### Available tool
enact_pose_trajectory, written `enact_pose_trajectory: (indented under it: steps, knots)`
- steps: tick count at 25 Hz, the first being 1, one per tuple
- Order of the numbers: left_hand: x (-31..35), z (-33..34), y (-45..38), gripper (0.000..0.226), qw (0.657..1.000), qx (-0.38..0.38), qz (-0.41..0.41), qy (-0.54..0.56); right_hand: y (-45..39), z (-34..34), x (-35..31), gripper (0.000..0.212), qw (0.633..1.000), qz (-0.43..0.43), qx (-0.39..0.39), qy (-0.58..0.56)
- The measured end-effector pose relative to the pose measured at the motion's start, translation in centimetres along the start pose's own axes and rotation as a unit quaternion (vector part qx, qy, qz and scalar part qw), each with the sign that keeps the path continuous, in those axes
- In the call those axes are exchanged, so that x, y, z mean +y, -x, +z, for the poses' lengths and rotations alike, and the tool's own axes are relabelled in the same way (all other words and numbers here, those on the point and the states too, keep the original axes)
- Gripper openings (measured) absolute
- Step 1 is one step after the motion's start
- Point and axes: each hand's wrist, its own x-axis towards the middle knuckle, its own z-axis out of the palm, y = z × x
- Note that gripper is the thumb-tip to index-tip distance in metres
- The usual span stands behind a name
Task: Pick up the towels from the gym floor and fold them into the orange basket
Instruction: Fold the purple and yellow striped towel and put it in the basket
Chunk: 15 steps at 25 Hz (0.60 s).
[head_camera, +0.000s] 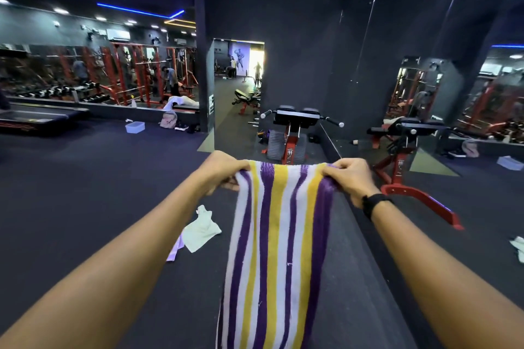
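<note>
Towel (279, 249) with purple, yellow and white stripes is stretched out in front of the person, held up by its top edge and hanging straight down, its lower end running out of the bottom of the shot. Left hand (222, 171) pinches the top left corner, fingers curled into the cloth, and right hand (350, 177) does the same on the top right corner, so both sets of fingers are closed on the fabric. Black band (374, 205) sits on the right wrist.

Down on the dark gym floor (85, 193), just left of the hanging towel, there's a crumpled pale green towel (201, 231) with a bit of lilac cloth (176, 249) poking out from under its left edge. Another pale cloth (518, 248) lies at the far right edge of the shot.

Straight ahead stands a red-framed machine (293, 133) with black pads, against the mirrored wall. Further left on the floor are a clear plastic tub (135, 127) and a pink bag (168, 119). Can't spot the orange basket from this angle.
</note>
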Motion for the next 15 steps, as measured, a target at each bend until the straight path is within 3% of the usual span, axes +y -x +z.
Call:
enact_pose_trajectory:
  steps: [4, 7, 10, 13, 15]
  knots:
    - [1.8, 3.9, 0.6, 0.018, 0.997, -0.044, 0.003, 0.067, 2.6, 3.2, -4.6, 0.013, 0.985, 0.012, -0.146, -0.088]
    - [1.8, 4.7, 0.8, 0.026, 0.995, -0.042, 0.094, -0.01, 3.3, 3.7, -5.8, 0.01, 0.975, 0.029, -0.179, -0.128]
    - [1.5, 5.0, 1.6, 0.018, 0.975, -0.02, 0.19, -0.115, 3.3, 3.6, -6.1, 0.019, 0.969, 0.067, -0.196, -0.136]
    - [0.5, 5.4, 1.6, 0.038, 0.956, -0.043, 0.228, -0.177, 3.9, 3.4, -6.7, 0.021, 0.939, 0.115, -0.284, -0.156]
    - [0.0, 5.0, 1.0, 0.037, 0.96, -0.048, 0.234, -0.145, 3.9, 3.1, -6.7, 0.013, 0.957, 0.071, -0.257, -0.113]
